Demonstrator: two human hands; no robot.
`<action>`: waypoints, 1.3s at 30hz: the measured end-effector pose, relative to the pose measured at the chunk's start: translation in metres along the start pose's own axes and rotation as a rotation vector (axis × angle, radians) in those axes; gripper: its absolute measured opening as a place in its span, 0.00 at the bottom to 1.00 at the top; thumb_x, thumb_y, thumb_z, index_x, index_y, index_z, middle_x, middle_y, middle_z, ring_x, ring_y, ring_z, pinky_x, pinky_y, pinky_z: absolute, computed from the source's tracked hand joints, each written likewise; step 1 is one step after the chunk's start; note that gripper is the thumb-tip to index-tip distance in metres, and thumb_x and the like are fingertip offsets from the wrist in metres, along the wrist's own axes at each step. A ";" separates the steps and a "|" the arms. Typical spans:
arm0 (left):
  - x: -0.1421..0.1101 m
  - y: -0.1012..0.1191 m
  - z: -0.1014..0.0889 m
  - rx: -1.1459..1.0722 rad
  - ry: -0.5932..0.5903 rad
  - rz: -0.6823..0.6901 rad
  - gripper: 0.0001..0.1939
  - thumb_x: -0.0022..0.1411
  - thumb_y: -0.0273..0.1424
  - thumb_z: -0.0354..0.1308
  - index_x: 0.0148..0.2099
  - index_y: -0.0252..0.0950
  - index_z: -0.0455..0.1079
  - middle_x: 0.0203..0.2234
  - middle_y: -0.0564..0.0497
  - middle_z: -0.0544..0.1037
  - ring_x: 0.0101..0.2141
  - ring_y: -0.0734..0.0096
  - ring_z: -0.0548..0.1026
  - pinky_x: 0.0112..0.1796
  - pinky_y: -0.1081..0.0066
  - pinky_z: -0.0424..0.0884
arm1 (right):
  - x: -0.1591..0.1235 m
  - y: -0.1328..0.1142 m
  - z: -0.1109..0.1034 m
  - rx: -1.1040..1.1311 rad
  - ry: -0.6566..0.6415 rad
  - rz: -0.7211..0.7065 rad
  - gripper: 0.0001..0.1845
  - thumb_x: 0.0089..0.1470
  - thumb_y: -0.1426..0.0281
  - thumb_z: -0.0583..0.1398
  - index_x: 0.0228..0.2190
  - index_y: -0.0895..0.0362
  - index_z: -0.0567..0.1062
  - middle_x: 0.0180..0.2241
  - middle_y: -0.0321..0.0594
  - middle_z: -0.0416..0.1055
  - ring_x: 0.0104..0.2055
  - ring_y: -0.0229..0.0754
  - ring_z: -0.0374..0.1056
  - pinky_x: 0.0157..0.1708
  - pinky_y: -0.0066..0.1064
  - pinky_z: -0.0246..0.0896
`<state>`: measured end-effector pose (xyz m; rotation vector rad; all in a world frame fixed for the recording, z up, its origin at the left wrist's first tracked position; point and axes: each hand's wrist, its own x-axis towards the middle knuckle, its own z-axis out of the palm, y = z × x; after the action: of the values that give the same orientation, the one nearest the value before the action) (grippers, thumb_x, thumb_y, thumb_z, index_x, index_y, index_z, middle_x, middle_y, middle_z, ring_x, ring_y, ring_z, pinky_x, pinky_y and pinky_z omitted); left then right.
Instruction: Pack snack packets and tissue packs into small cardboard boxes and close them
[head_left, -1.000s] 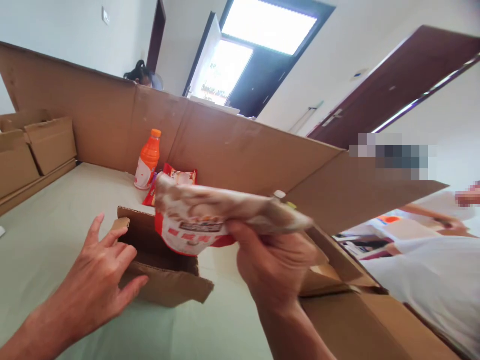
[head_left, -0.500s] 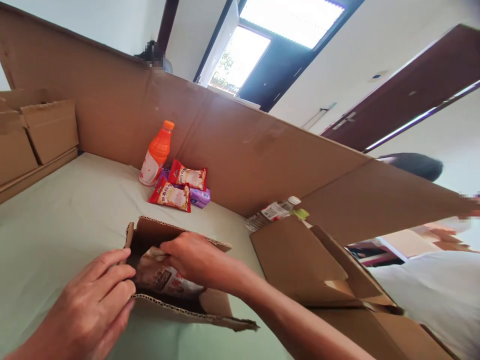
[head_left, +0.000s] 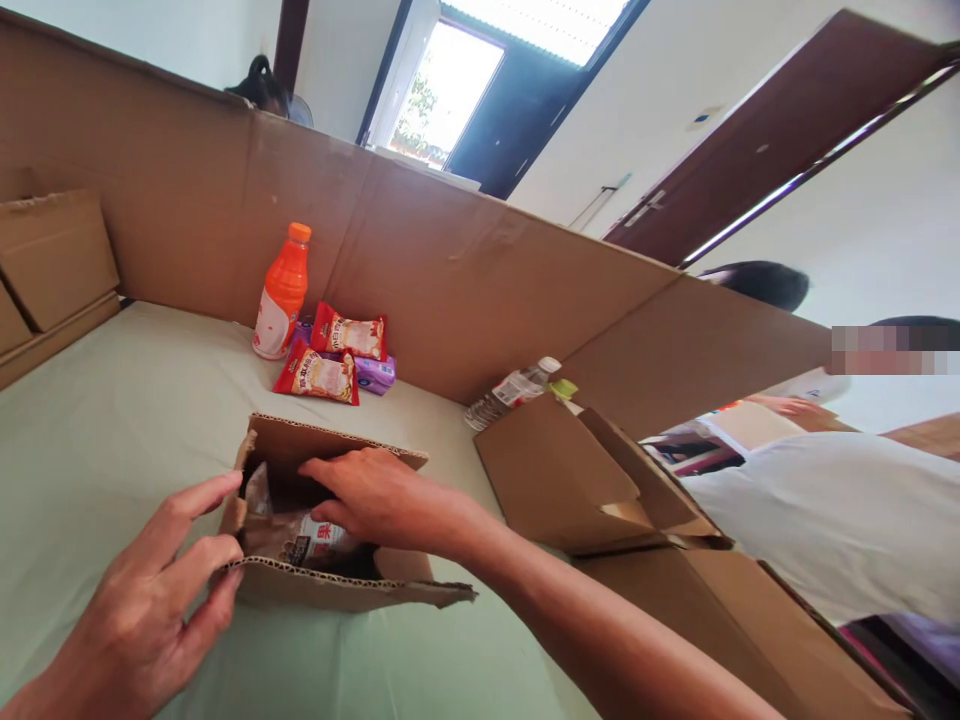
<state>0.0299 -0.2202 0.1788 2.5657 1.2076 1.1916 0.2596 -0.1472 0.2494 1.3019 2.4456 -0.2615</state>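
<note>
A small cardboard box [head_left: 337,590] with its top open stands before me on the pale green cloth [head_left: 90,440]. My left hand [head_left: 165,580] grips its left end wall at the rim, fingers somewhat apart. Inside lies a clear plastic snack bag [head_left: 289,535] with dark contents and a white label with red print. My right hand [head_left: 367,495] reaches into the box over this bag, thumb and index finger apart. The thumb is close to the label; whether it touches the bag I cannot tell. Some of the right fingers are hidden behind the hand.
An orange drink bottle [head_left: 283,290] stands near the cardboard partition [head_left: 450,260], beside two red snack packets [head_left: 319,375] on purple packs [head_left: 375,375]. A clear bottle [head_left: 510,395] leans behind a larger carton [head_left: 547,470]. Another carton [head_left: 60,255] is at left. People sit beyond.
My right hand has let go of the snack bag, which now lies lower in the box. The left fingers have spread a little at the rim. The view has shifted right.
</note>
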 end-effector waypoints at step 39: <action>-0.003 -0.001 0.029 -0.051 0.125 -0.235 0.19 0.70 0.37 0.53 0.61 0.41 0.63 0.46 0.49 0.82 0.48 0.63 0.81 0.51 0.65 0.78 | -0.106 0.019 0.127 0.615 0.808 -0.048 0.33 0.63 0.56 0.60 0.65 0.49 0.58 0.57 0.47 0.72 0.59 0.50 0.70 0.55 0.41 0.69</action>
<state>0.0476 -0.2148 0.1561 2.2652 1.4368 1.3256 0.3576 -0.2585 0.1743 1.8779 3.2230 -0.6448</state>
